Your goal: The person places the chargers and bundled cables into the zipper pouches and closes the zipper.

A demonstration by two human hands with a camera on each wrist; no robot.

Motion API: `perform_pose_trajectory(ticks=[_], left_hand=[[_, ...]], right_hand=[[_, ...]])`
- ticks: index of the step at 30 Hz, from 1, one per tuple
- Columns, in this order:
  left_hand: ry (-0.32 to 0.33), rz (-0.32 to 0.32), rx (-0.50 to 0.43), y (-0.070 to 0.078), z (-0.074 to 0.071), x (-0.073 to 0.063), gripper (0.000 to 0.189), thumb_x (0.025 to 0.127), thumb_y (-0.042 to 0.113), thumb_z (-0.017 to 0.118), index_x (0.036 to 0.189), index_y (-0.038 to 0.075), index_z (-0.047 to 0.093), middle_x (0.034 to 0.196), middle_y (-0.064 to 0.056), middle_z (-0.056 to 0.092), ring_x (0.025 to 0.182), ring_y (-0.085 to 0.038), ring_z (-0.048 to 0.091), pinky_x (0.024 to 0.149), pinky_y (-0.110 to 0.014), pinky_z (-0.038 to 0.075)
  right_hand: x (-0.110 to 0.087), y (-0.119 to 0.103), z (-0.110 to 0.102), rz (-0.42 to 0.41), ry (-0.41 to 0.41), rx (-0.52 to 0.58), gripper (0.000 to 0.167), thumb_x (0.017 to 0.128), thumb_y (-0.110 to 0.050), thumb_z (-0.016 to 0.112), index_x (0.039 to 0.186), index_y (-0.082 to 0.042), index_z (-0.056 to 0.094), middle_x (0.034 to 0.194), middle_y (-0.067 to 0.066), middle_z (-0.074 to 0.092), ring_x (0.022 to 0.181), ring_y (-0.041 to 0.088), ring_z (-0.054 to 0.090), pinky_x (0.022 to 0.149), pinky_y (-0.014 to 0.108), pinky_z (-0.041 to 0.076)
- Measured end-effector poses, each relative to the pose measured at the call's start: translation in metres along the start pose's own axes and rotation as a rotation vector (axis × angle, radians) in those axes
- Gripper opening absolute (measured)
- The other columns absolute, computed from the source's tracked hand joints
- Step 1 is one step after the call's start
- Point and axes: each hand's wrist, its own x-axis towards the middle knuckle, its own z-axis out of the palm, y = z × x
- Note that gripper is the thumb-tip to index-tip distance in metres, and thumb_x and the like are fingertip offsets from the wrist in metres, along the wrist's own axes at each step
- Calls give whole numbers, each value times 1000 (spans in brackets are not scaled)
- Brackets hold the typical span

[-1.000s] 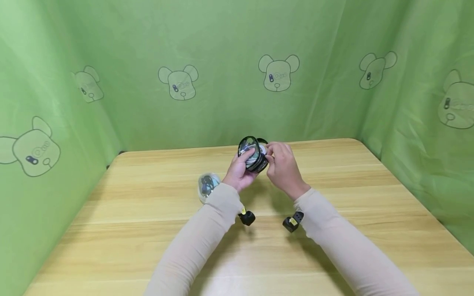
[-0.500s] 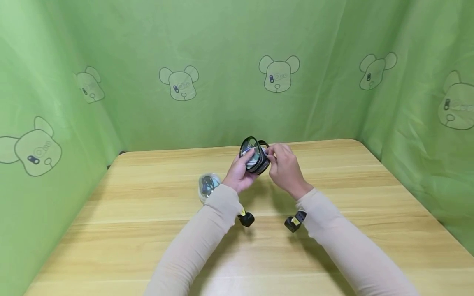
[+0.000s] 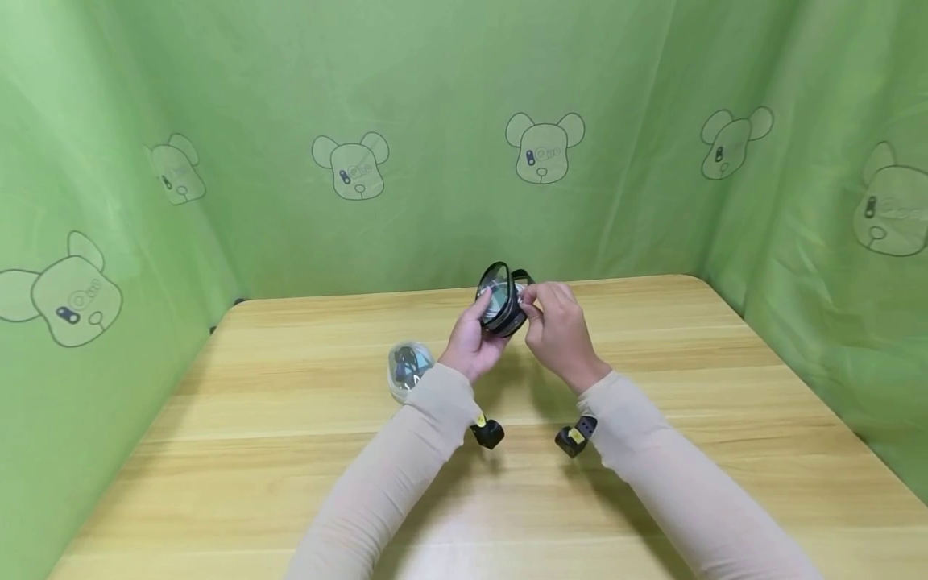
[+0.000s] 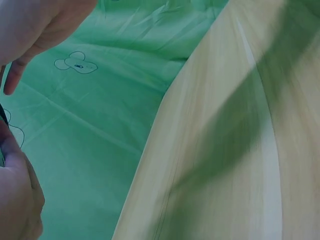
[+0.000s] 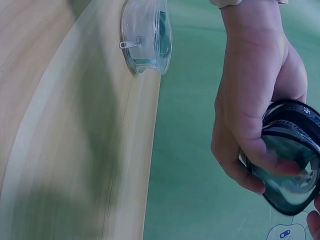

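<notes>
My left hand holds a small zip pouch with black trim and a clear window, its thumb lying across the window. A coiled pale cable shows inside the pouch. My right hand pinches at the pouch's right side, beside a black edge that stands apart from the body. What exactly lies between those fingertips is too small to tell. In the right wrist view the left hand grips the pouch over its zip. Only parts of both hands show at the left wrist view's left edge.
A second zip pouch, clear with pale trim and dark contents, lies on the wooden table left of the left forearm. Its metal zip pull shows in the right wrist view. Green curtains surround the table's back and sides.
The black-trimmed pouch has shifted slightly right and turned, so its window faces more sideways. My left hand moved with it. My right hand stays at its right side, a little farther right.
</notes>
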Motion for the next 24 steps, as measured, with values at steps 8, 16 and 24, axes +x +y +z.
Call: perform_pose_trajectory(ticks=[8,16,24], left_hand=[[33,65,-14,-3,3,-1,46,101,19,52,139,-1,36,130,-21,50,102,-24,59,91,-28,52],[-11,84,-35,-2,5,-1,45,101,17,50,141,5,33,136,-24,46,102,-28,57,81,-27,55],[9,92,-2,-1,6,-4,48,99,5,51,144,5,33,137,-24,45,112,-30,54,81,-29,56]], right_hand=[[-3,-3,3,10,-24,14,17,77,13,67,84,4,56,91,21,63,91,38,54,87,46,47],[-7,-8,6,0,-41,-6,15,76,13,68,85,5,59,93,22,62,92,39,53,87,48,48],[-8,-8,9,29,-11,-27,14,78,12,66,84,5,55,98,24,59,95,42,50,89,50,44]])
